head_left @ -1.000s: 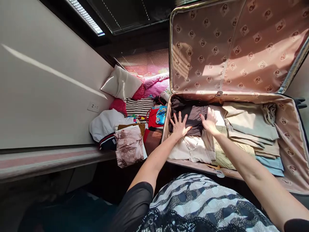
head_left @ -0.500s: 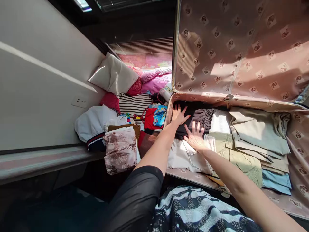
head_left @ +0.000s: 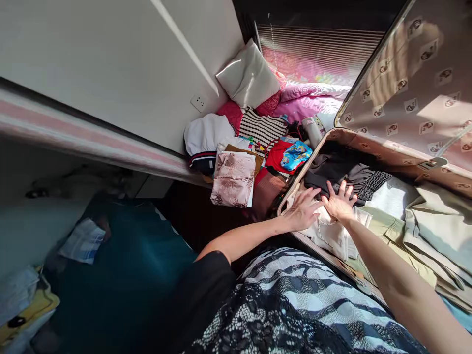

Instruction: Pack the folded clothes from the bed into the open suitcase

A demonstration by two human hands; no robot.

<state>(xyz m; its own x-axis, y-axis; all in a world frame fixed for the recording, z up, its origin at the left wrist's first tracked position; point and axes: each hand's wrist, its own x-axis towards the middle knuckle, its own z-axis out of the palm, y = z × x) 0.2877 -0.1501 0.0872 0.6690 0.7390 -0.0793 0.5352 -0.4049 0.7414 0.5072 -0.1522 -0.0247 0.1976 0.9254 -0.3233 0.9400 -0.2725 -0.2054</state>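
Observation:
My left hand (head_left: 303, 210) lies with its fingers spread at the left end of an open suitcase (head_left: 300, 174), over a folded white garment with a drawstring (head_left: 334, 236). Close beside it, my right hand (head_left: 339, 201) rests with fingers fanned out on the near edge of folded black pants (head_left: 341, 169) with a gathered waistband. Neither hand grips anything. To the right in the case are a white folded cloth (head_left: 393, 196), light green pants (head_left: 391, 231) and a stack of beige pants (head_left: 438, 216).
The patterned lid (head_left: 401, 93) stands raised behind the case. Left of it are a pink printed folded garment (head_left: 234, 179), a blue patterned cloth (head_left: 296, 155), a striped garment (head_left: 260, 129), a white cap-like item (head_left: 208, 132) and a pillow (head_left: 250, 76). A wall (head_left: 121, 64) borders the left.
My view has swung left. My left hand has come back from the black pants' far side to the near white garment. My right hand stays near the pants' front edge.

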